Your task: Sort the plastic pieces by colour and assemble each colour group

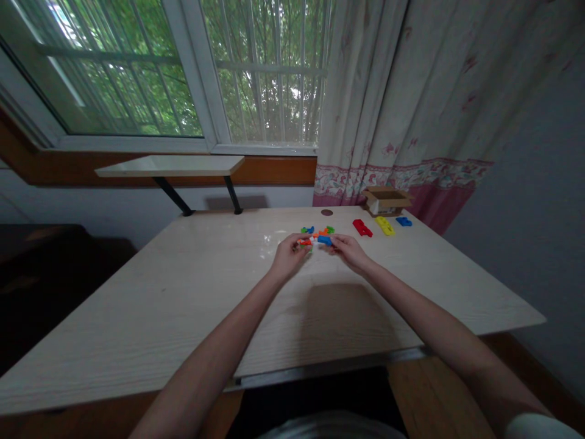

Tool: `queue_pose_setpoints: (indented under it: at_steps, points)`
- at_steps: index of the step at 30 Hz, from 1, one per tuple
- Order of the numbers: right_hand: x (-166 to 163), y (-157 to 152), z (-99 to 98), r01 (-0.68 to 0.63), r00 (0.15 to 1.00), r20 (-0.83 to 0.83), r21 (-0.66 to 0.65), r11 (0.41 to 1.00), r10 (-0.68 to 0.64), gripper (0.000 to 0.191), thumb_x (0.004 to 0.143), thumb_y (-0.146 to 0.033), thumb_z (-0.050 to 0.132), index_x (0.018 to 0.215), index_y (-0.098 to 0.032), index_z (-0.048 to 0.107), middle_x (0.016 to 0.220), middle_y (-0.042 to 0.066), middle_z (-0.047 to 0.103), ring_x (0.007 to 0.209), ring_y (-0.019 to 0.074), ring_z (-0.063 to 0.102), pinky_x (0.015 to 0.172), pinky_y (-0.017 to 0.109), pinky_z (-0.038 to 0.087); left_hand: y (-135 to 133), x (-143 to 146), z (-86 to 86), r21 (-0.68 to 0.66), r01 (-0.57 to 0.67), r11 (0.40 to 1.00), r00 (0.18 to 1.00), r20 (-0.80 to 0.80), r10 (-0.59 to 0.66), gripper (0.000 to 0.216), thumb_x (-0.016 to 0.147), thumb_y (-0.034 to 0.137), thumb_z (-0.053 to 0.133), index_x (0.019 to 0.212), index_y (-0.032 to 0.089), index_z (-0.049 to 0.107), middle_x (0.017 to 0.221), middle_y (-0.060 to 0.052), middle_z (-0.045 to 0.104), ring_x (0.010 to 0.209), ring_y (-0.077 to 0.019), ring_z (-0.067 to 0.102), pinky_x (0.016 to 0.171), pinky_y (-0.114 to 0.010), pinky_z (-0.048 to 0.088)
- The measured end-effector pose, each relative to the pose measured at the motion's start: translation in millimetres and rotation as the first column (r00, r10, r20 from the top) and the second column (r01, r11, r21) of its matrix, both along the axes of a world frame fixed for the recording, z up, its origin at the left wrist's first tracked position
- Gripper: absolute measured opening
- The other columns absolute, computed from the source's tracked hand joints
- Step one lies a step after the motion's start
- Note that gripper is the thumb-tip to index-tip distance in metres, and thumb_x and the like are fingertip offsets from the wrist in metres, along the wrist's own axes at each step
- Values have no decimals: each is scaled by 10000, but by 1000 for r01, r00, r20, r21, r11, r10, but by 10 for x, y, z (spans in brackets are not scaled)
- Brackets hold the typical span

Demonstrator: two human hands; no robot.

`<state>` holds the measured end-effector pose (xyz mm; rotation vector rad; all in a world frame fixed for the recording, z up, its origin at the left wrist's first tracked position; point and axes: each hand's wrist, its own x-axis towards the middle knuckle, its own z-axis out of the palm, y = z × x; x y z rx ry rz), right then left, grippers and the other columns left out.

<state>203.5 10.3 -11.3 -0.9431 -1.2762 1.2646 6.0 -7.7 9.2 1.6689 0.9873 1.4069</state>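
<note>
Both hands are raised over the middle of the table (pixel 219 274), their fingertips close together. My left hand (pixel 289 255) pinches a small red plastic piece (pixel 304 242), with some white showing beside it. A blue plastic piece (pixel 325 241) is gripped in the fingertips of my right hand (pixel 350 251). The blue piece points towards the white and red parts; whether they are joined cannot be made out. Just behind the hands lie small blue and green pieces (pixel 308 230) and orange and green pieces (pixel 327 231), partly hidden by the fingers.
To the right lie a red block (pixel 362 228), a yellow block (pixel 384 226) and a blue block (pixel 404 221). An open cardboard box (pixel 386 201) stands behind them near the curtain (pixel 365 110). A raised shelf (pixel 173 164) on black legs occupies the back left.
</note>
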Motion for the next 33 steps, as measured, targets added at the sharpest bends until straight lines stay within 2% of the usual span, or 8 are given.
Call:
queue_pose_setpoints:
  at_steps: [4,10,16,19,23,25,29,33]
  points:
    - [-41,-48,-29,-41,999,16,-22,999,41,396,606,-525,722,749,-157,691,593,1,607,534,97,495,551,241,378,-37,11,28,-15,14,1000,1000,-27,-15,281,619,244,707,895,194,719,906,-62,674,566,-98,453,540,-232,367]
    - [-119,-135,-11,-75,995,-69,-100,992,69,386,562,-505,765,737,-170,686,568,-10,587,520,96,484,531,236,381,-48,23,41,-29,42,999,998,-48,-43,233,636,215,683,864,179,710,836,-60,683,540,-97,449,540,-231,356]
    - [-142,-165,2,-114,988,-113,-98,989,103,341,622,-498,733,698,-172,672,580,6,581,523,104,475,517,243,385,-72,38,60,-47,41,998,999,-33,-42,227,621,236,696,841,181,711,827,-55,682,564,-102,459,536,-224,353]
    - [-132,-164,33,-63,997,-46,-36,997,61,374,653,-535,688,770,-180,689,598,6,581,529,107,468,526,252,384,-38,51,32,-97,45,994,998,37,-41,226,611,241,703,824,169,709,774,-50,669,547,-100,462,523,-227,353]
    - [-116,-184,96,64,989,124,167,984,-86,366,696,-507,650,918,-219,693,769,25,640,583,114,478,554,262,389,30,57,2,-167,42,985,986,167,-13,214,594,259,719,775,147,700,691,-41,643,515,-93,458,486,-226,342]
    - [-119,-202,113,79,979,168,216,973,-117,340,711,-477,641,943,-233,687,793,28,643,596,121,482,555,265,390,49,57,5,-196,55,979,977,215,-12,232,573,273,739,754,138,689,649,-33,626,509,-92,462,478,-225,342]
    - [-169,-232,96,62,981,168,202,977,-97,307,688,-433,662,933,-248,681,725,15,625,565,124,470,539,268,385,48,64,32,-230,62,971,967,254,-2,279,533,305,775,723,134,663,607,-13,599,479,-80,448,465,-226,343]
    - [-236,-252,65,95,989,98,171,981,-113,308,640,-403,705,905,-248,673,813,20,648,592,122,497,572,277,409,27,74,54,-257,93,962,961,274,-20,320,512,350,792,711,137,659,612,-18,606,485,-89,471,462,-232,359]
